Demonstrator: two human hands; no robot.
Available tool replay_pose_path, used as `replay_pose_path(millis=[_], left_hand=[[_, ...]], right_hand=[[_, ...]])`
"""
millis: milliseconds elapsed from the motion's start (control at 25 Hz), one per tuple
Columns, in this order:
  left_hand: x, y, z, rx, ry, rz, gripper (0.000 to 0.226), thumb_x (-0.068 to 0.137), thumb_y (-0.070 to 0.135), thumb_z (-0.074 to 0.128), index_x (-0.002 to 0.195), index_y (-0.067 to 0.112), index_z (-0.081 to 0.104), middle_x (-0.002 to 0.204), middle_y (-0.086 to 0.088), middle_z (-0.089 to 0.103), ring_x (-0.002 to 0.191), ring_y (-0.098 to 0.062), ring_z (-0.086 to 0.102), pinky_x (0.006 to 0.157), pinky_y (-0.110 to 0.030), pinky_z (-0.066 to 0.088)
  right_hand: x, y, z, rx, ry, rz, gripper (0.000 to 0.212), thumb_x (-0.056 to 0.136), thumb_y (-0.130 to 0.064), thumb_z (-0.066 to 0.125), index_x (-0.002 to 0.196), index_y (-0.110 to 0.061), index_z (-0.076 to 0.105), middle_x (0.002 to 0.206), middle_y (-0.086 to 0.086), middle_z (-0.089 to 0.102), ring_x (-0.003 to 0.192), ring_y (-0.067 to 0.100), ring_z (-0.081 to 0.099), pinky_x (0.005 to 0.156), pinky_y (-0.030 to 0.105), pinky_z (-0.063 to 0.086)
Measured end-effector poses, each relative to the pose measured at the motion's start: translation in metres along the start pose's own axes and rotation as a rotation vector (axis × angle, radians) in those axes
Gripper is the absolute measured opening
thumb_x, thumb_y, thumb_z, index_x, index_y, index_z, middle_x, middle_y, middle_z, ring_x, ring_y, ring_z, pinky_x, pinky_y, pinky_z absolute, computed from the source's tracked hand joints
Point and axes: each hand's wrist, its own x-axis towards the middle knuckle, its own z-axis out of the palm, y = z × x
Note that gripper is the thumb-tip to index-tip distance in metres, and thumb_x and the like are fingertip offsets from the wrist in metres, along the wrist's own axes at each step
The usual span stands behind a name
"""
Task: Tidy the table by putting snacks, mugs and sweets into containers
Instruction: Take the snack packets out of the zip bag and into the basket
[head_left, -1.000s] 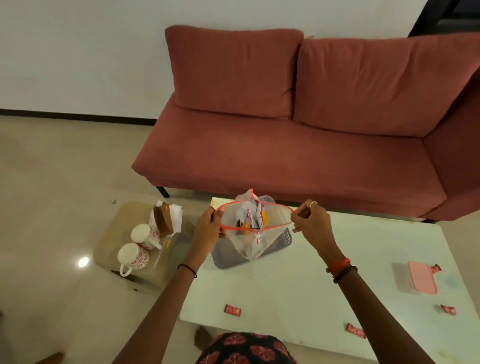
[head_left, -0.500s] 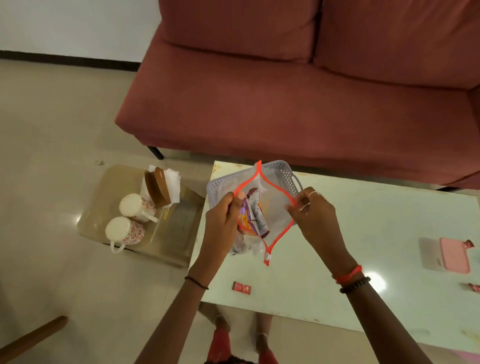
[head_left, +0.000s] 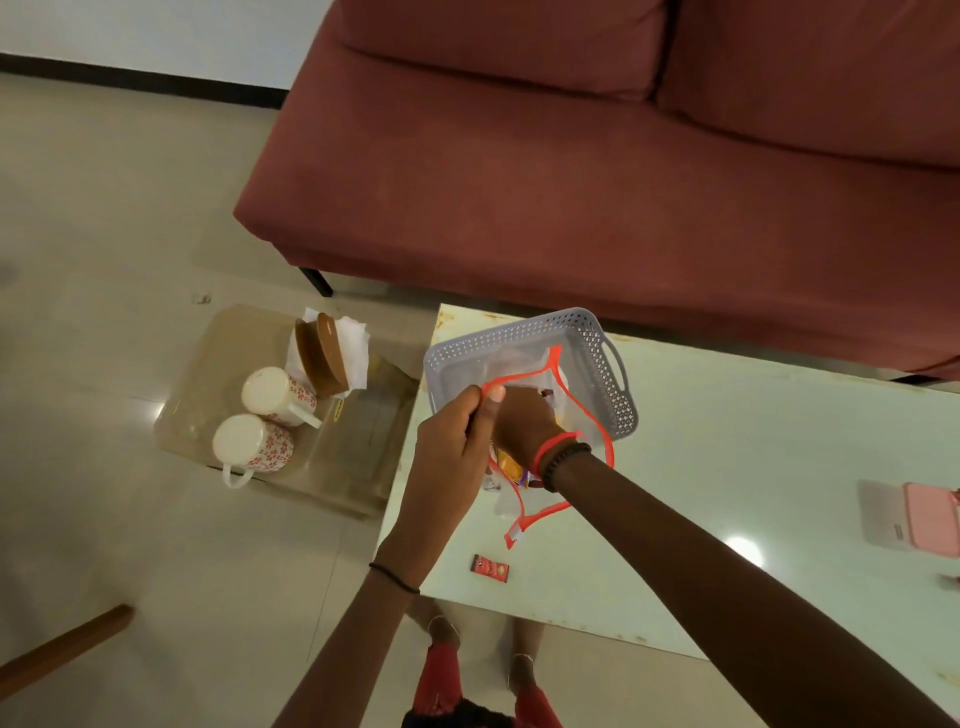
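A clear zip pouch (head_left: 587, 422) with orange-red trim hangs open over the near corner of a grey perforated basket (head_left: 519, 332) on the pale table (head_left: 701, 467). My left hand (head_left: 457, 441) pinches the pouch's rim on the left side. My right hand (head_left: 524, 423) reaches down into the pouch mouth, its fingers hidden inside. Orange snack packets (head_left: 509, 467) show through the plastic below my wrist. One red wrapped sweet (head_left: 490, 566) lies on the table near the front edge. Two white floral mugs (head_left: 278, 389) (head_left: 254, 441) stand on a low side table (head_left: 343, 447).
A brown holder with white napkins (head_left: 324, 353) stands behind the mugs. A pink box (head_left: 930, 525) lies at the table's right edge. A red sofa (head_left: 571, 182) runs along the far side. A wooden bar (head_left: 57, 649) lies on the floor at lower left.
The view tilted down. The pouch, first stretched open between both hands, is now held by the left hand alone. My right hand let go of the rim and went inside.
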Motion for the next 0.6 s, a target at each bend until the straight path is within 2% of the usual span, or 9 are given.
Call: replay_pose_path(millis=[40, 120, 200, 280, 360, 400, 480, 520, 600], left_hand=[[0.0, 0.0, 0.001, -0.002, 0.001, 0.003, 0.028, 0.093, 0.026, 0.049, 0.098, 0.002, 0.063, 0.059, 0.021, 0.042, 0.049, -0.005, 0.05, 0.051, -0.002, 0.042], [0.0, -0.001, 0.003, -0.005, 0.006, 0.007, 0.028, 0.093, 0.027, 0.049, 0.098, 0.004, 0.063, 0.061, 0.022, 0.043, 0.051, -0.003, 0.05, 0.059, -0.006, 0.047], [0.001, 0.0, 0.007, -0.014, 0.014, 0.004, 0.027, 0.093, 0.028, 0.048, 0.097, 0.005, 0.062, 0.064, 0.022, 0.045, 0.054, -0.002, 0.051, 0.061, -0.004, 0.047], [0.0, 0.001, 0.013, -0.041, 0.023, -0.015, 0.029, 0.093, 0.03, 0.047, 0.095, 0.006, 0.062, 0.063, 0.021, 0.045, 0.055, -0.004, 0.052, 0.069, -0.011, 0.048], [-0.001, 0.003, 0.017, -0.08, 0.052, -0.044, 0.028, 0.093, 0.032, 0.046, 0.092, 0.008, 0.061, 0.062, 0.02, 0.044, 0.056, -0.004, 0.055, 0.072, -0.01, 0.047], [-0.001, 0.003, 0.018, -0.097, 0.067, -0.045, 0.025, 0.093, 0.031, 0.046, 0.09, 0.01, 0.061, 0.061, 0.02, 0.044, 0.059, 0.001, 0.057, 0.065, -0.006, 0.048], [-0.002, 0.003, 0.022, -0.1, 0.086, -0.025, 0.018, 0.094, 0.027, 0.048, 0.085, 0.014, 0.058, 0.059, 0.02, 0.044, 0.062, 0.012, 0.056, 0.052, -0.001, 0.041], [-0.002, 0.003, 0.025, -0.088, 0.094, -0.014, 0.016, 0.093, 0.026, 0.049, 0.084, 0.017, 0.057, 0.059, 0.021, 0.045, 0.061, 0.012, 0.056, 0.05, -0.002, 0.039], [-0.004, 0.0, 0.031, -0.064, 0.108, -0.018, 0.015, 0.093, 0.027, 0.05, 0.083, 0.018, 0.058, 0.06, 0.023, 0.048, 0.06, 0.007, 0.057, 0.055, -0.005, 0.044]], right_hand=[[0.001, -0.001, 0.001, -0.033, 0.008, 0.051, 0.033, 0.096, -0.016, 0.047, 0.063, -0.01, 0.041, 0.066, 0.001, 0.048, 0.076, 0.021, 0.059, 0.071, 0.031, 0.051], [0.003, -0.005, 0.0, -0.073, -0.008, 0.138, 0.025, 0.096, -0.024, 0.045, 0.078, -0.01, 0.055, 0.08, 0.003, 0.058, 0.087, 0.023, 0.064, 0.071, 0.029, 0.048], [0.003, -0.004, -0.001, -0.088, -0.073, 0.144, 0.024, 0.096, -0.027, 0.044, 0.09, -0.01, 0.06, 0.098, 0.01, 0.065, 0.1, 0.029, 0.065, 0.082, 0.034, 0.052], [0.003, -0.002, 0.001, -0.033, -0.116, 0.104, 0.023, 0.098, -0.023, 0.04, 0.1, -0.012, 0.061, 0.114, 0.016, 0.063, 0.115, 0.034, 0.059, 0.094, 0.038, 0.046], [0.003, 0.002, 0.001, -0.045, -0.099, 0.12, 0.026, 0.1, -0.017, 0.034, 0.106, -0.009, 0.058, 0.12, 0.017, 0.062, 0.116, 0.034, 0.057, 0.098, 0.038, 0.042], [0.003, 0.005, 0.002, -0.006, -0.108, 0.14, 0.028, 0.099, -0.014, 0.033, 0.109, -0.006, 0.058, 0.122, 0.021, 0.061, 0.117, 0.035, 0.057, 0.099, 0.04, 0.042], [-0.001, 0.01, 0.01, 0.149, -0.169, 0.129, 0.027, 0.099, -0.011, 0.034, 0.089, -0.01, 0.06, 0.12, 0.023, 0.061, 0.114, 0.035, 0.059, 0.095, 0.04, 0.046], [-0.004, 0.012, 0.012, 0.186, -0.19, 0.098, 0.032, 0.099, -0.01, 0.034, 0.072, -0.02, 0.049, 0.111, 0.019, 0.063, 0.107, 0.029, 0.061, 0.088, 0.035, 0.048], [-0.008, 0.014, 0.014, 0.239, -0.158, 0.067, 0.042, 0.1, -0.01, 0.033, 0.063, -0.03, 0.028, 0.082, 0.0, 0.054, 0.076, 0.01, 0.052, 0.07, 0.021, 0.038]])
